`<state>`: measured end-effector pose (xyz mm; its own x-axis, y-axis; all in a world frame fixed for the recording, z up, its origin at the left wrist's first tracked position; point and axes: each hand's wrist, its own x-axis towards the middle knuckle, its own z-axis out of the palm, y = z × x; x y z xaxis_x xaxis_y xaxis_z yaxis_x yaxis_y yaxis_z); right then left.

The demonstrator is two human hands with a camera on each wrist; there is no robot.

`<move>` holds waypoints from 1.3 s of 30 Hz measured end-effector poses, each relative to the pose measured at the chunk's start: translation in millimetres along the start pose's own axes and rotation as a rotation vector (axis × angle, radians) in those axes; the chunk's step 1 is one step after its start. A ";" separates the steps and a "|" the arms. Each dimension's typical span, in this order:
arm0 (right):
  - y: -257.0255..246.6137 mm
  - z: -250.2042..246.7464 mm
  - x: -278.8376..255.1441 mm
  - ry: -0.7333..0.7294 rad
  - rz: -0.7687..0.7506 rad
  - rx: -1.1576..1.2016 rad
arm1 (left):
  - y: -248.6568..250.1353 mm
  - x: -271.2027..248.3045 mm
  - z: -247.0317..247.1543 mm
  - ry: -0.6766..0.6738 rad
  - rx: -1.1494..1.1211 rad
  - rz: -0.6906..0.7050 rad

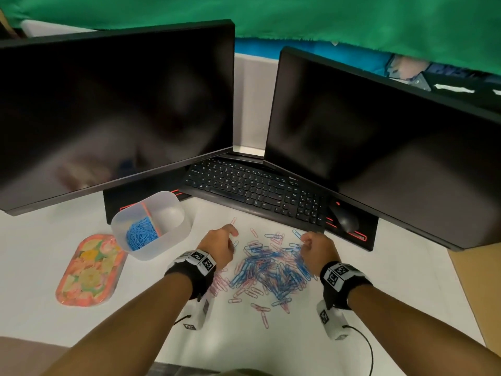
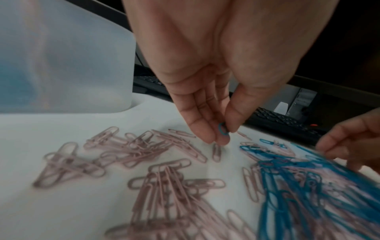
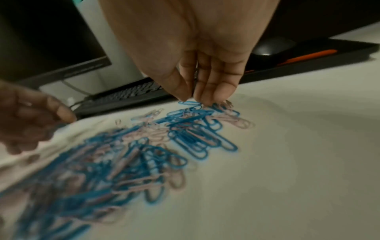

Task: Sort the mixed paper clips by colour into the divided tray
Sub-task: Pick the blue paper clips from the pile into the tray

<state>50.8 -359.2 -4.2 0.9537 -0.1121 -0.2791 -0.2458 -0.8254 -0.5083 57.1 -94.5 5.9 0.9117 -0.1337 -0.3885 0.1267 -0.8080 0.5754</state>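
A blue paper clip [image 2: 223, 131] is pinched between the thumb and fingertips of the left hand [image 1: 220, 244], just above the desk [image 1: 379, 280] at the left edge of the mixed pile [image 1: 271, 270] of blue and pink clips. The divided tray [image 1: 173, 234], whose near compartment already holds blue clips [image 1: 142, 234], lies at about ten o'clock from this grip and near it, so the left hand is judged the nearer carrier. The right hand [image 1: 315, 246], fingers drawn together, reaches into the pile's two-o'clock edge, where its fingertips [image 3: 207, 97] touch blue clips; whether they pinch one cannot be told.
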 end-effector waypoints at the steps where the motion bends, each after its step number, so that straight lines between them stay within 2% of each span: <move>1: -0.1 1.6 3.4 -0.024 -0.030 -0.076 | 0.4 -2.5 0.1 0.003 -0.026 -0.005; 3: -0.1 6.1 7.1 -0.055 -0.084 -0.172 | 0.9 -7.4 0.4 -0.005 -0.094 -0.029; 6: -1.9 9.1 6.4 -0.027 -0.145 -0.217 | 1.1 -13.7 2.0 -0.032 -0.241 -0.111; 11: -5.3 2.2 8.1 -0.046 -0.137 -0.210 | 2.2 -21.8 5.3 -0.134 -0.441 -0.240; 20: -9.6 -0.5 19.1 -0.237 0.024 -0.155 | 1.3 -31.7 21.5 -0.126 0.055 -0.036; 25: -7.3 -3.3 16.4 -0.238 0.036 -0.105 | -4.4 -34.3 29.4 -0.139 0.209 -0.013; 30: 4.1 -14.5 15.6 -0.146 0.087 0.188 | -5.5 -34.7 29.9 -0.123 0.284 0.006; 35: 15.8 -24.9 17.2 -0.149 0.345 0.724 | -5.7 -37.5 29.3 -0.073 0.353 0.017; 39: 6.6 -20.6 14.1 -0.150 0.368 0.844 | -5.1 -39.4 28.6 -0.044 0.365 0.028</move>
<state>66.2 -377.7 5.3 0.7731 -0.1653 -0.6124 -0.6285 -0.0701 -0.7746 9.4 -101.5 -2.3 0.8939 -0.1768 -0.4119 -0.0529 -0.9541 0.2947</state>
